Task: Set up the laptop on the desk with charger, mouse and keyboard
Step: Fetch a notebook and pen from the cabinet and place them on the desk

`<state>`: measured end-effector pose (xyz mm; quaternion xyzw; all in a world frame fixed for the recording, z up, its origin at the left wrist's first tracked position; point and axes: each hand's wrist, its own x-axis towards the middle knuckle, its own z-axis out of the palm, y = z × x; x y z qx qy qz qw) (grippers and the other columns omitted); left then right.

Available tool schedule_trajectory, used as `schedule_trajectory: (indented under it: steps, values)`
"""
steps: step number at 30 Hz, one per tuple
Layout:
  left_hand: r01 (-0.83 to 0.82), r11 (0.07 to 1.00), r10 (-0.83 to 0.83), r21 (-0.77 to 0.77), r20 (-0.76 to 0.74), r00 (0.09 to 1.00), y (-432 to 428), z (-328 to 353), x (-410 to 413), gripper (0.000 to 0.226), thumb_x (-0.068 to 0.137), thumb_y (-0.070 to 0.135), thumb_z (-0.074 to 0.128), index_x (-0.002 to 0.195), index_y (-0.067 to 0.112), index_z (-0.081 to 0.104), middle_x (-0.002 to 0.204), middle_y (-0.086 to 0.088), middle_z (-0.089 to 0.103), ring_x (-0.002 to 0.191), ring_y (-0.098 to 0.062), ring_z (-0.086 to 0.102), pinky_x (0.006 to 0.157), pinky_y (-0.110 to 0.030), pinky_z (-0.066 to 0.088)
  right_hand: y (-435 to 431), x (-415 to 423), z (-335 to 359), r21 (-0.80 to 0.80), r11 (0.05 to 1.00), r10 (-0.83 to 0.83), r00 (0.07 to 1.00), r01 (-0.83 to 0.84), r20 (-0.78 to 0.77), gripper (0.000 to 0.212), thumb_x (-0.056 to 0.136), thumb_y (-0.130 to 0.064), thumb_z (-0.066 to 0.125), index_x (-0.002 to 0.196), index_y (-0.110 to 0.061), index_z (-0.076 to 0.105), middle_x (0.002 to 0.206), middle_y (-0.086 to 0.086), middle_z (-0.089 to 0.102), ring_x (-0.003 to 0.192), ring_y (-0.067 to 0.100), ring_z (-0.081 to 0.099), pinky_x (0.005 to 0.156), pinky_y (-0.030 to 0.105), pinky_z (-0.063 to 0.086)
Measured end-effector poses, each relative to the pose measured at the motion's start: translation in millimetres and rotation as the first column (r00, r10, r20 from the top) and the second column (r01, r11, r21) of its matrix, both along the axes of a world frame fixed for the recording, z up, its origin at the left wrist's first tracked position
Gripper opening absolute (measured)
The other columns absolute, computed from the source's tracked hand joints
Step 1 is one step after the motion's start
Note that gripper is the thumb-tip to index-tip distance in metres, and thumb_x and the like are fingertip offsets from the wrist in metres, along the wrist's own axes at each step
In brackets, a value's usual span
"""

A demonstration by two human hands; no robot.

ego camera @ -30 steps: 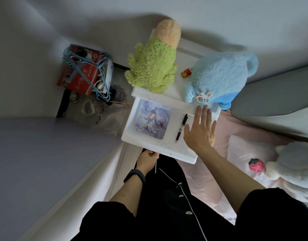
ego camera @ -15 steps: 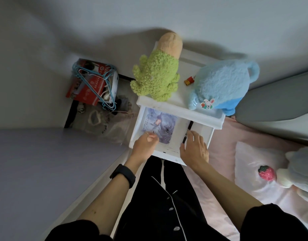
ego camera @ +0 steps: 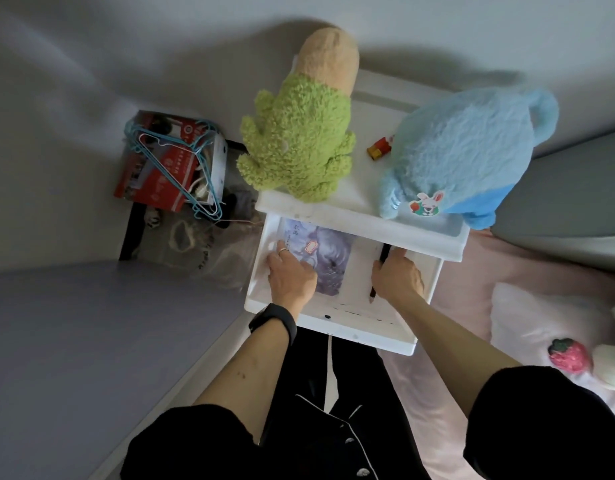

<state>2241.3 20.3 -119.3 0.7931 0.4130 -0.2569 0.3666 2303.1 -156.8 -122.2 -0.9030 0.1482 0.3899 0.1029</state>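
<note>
We see a white cabinet [ego camera: 337,216] whose top carries 2 soft toys, a green plush [ego camera: 299,147] and a blue plush [ego camera: 462,150], with a small red toy [ego camera: 379,150] between them. Its open drawer [ego camera: 361,336] holds 1 purple picture sheet [ego camera: 330,258] and 1 black pen [ego camera: 372,294] near it. On the right, the pink bed [ego camera: 472,271] bears a pale pillow [ego camera: 528,317] with a strawberry toy [ego camera: 569,355] on it.

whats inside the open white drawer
In the drawer: a purple illustrated sheet under the left hand and a black pen by the right hand. The drawer's back is hidden under the cabinet top; the hands cover more.
</note>
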Motion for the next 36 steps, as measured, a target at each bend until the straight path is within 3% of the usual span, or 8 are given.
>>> schedule_trajectory:
  steps: [6, 12, 15, 18, 25, 30, 33, 36]
  values:
    - [0.077, 0.981, -0.067, 0.177, -0.062, 0.996, -8.3, -9.6, 4.3, 0.065, 0.093, 0.031, 0.062, 0.14, -0.001, 0.032, 0.131, -0.026, 0.042, 0.117, -0.042, 0.048, 0.098, -0.045, 0.045, -6.8, -4.4, 11.6, 0.191, 0.974, -0.109, 0.992, 0.119, -0.063, 0.019, 0.095, -0.024, 0.046, 0.103, -0.008, 0.045, 0.095, 0.012, 0.061, 0.081, 0.032, 0.062, 0.071, 0.039, 0.053]
    - [-0.037, 0.998, 0.041, 0.041, -0.086, 0.995, 0.5, 2.5, 8.1, 0.037, 0.093, 0.022, 0.061, 0.12, 0.002, 0.048, 0.127, -0.019, 0.047, 0.104, -0.041, 0.059, 0.086, -0.043, 0.049, -34.6, -20.5, 45.5, 0.345, 0.796, -0.394, 0.859, 0.497, -0.327, 0.014, 0.093, -0.016, 0.05, 0.092, -0.004, 0.058, 0.077, 0.01, 0.066, 0.057, 0.026, 0.068, 0.06, 0.036, 0.059]
    - [-0.106, 0.992, 0.101, -0.068, -0.069, 0.993, 5.3, 32.7, 4.8, 0.016, 0.088, 0.022, 0.058, 0.079, 0.011, 0.053, 0.086, -0.009, 0.061, 0.077, -0.032, 0.062, 0.062, -0.034, 0.048, -43.0, -35.5, 65.7, 0.356, 0.757, -0.429, 0.827, 0.548, -0.362, 0.013, 0.094, -0.01, 0.047, 0.083, -0.005, 0.053, 0.083, 0.014, 0.06, 0.047, 0.022, 0.052, 0.049, 0.029, 0.044]
    - [-0.136, 0.988, 0.135, -0.07, -0.018, 0.991, 5.5, 75.7, -3.6, 0.032, 0.084, 0.019, 0.056, 0.061, 0.017, 0.034, 0.059, -0.001, 0.044, 0.056, -0.024, 0.044, 0.047, -0.031, 0.03, -48.7, -56.3, 75.4, 0.367, 0.753, -0.433, 0.831, 0.546, -0.348, 0.011, 0.095, -0.012, 0.048, 0.09, -0.004, 0.053, 0.086, 0.011, 0.065, 0.055, 0.022, 0.053, 0.049, 0.027, 0.044]
    - [-0.191, 0.981, 0.194, -0.044, 0.064, 0.979, 10.9, 162.4, -79.9, 0.013, 0.089, 0.03, 0.06, 0.086, 0.019, 0.065, 0.081, 0.004, 0.066, 0.078, -0.019, 0.063, 0.067, -0.03, 0.046, -34.9, -114.1, 80.5, 0.476, 0.822, -0.233, 0.947, 0.313, -0.221, 0.018, 0.082, -0.034, 0.057, 0.096, -0.022, 0.054, 0.091, 0.003, 0.073, 0.079, 0.026, 0.072, 0.08, 0.046, 0.059]
    - [-0.452, 0.892, 0.449, 0.019, 0.095, 0.889, -3.7, 195.1, -191.6, 0.02, 0.089, 0.035, 0.062, 0.104, 0.022, 0.066, 0.099, 0.005, 0.069, 0.089, -0.018, 0.065, 0.079, -0.032, 0.05, -25.3, -168.7, 78.8, 0.549, 0.796, -0.169, 0.964, 0.257, -0.205, 0.014, 0.086, -0.023, 0.059, 0.099, -0.021, 0.056, 0.085, 0.001, 0.072, 0.074, 0.026, 0.072, 0.078, 0.047, 0.059]
    - [-0.646, 0.763, 0.644, 0.011, 0.074, 0.762, -20.9, 203.5, -251.1, 0.018, 0.088, 0.036, 0.062, 0.102, 0.023, 0.064, 0.1, 0.004, 0.071, 0.089, -0.018, 0.067, 0.083, -0.037, 0.054, -22.3, -194.0, 76.5, 0.539, 0.746, -0.252, 0.915, 0.391, -0.316, 0.016, 0.089, -0.011, 0.062, 0.104, -0.007, 0.06, 0.084, 0.012, 0.068, 0.061, 0.024, 0.062, 0.058, 0.034, 0.052]
    - [-0.727, 0.682, 0.725, 0.077, 0.054, 0.686, -40.6, 202.6, -287.7, 0.025, 0.091, 0.035, 0.059, 0.113, 0.023, 0.06, 0.104, 0.003, 0.071, 0.092, -0.02, 0.066, 0.082, -0.037, 0.053, -17.1, -203.6, 66.6, 0.488, 0.661, -0.393, 0.817, 0.57, -0.422, 0.013, 0.094, -0.011, 0.066, 0.105, -0.01, 0.061, 0.084, 0.011, 0.065, 0.063, 0.02, 0.06, 0.059, 0.032, 0.049]
